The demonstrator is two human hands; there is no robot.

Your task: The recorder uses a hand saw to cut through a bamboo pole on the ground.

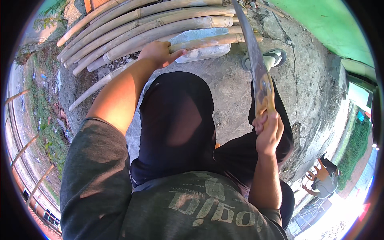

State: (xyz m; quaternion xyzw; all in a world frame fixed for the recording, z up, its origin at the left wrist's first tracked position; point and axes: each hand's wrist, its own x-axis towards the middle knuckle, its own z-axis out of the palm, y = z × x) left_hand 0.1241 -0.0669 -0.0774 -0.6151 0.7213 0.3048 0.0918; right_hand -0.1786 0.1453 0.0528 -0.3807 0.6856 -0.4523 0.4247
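My left hand [157, 54] is wrapped over a bamboo pole [216, 41], its thumb along the near side. The pole rests across a pale, blocky slab [203, 54] on the ground, and its right end sticks out past the slab. In my right hand [269, 130] is the wooden handle of a machete [256, 56]. The long, dark, worn blade points up and away from me, raised in front of my foot, and crosses the view near the pole's right end. My right fingers are closed round the handle.
Several more bamboo poles [160, 30] lie side by side beyond the slab. My sandalled foot [276, 59] stands on the cracked concrete [236, 92], right of the slab. A green wall [332, 28] rises at the far right. Another person [325, 180] is at the lower right.
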